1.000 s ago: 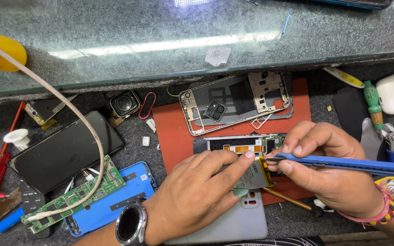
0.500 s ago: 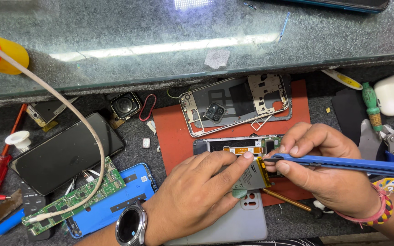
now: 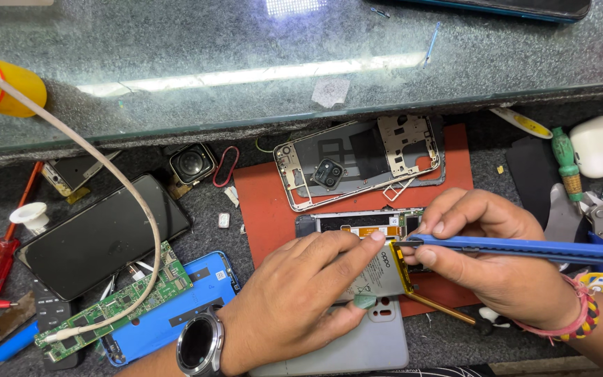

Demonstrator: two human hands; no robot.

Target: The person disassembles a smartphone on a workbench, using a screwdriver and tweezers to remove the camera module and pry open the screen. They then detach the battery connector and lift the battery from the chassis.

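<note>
Left hand (image 3: 301, 300) flat, pinning phone battery (image 3: 380, 274) at red mat's (image 3: 263, 202) near edge; right hand (image 3: 490, 258) pinching blue pry tool (image 3: 525, 246), hemmed by clutter

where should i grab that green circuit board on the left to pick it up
Probably by its two long edges near the upper right end, coming from above. The green circuit board is a narrow flat strip lying diagonally; a white cable plugs into its lower left end and runs over it, so that end is crowded.

Blue pry tool (image 3: 518, 246), red mat (image 3: 263, 202)
</note>
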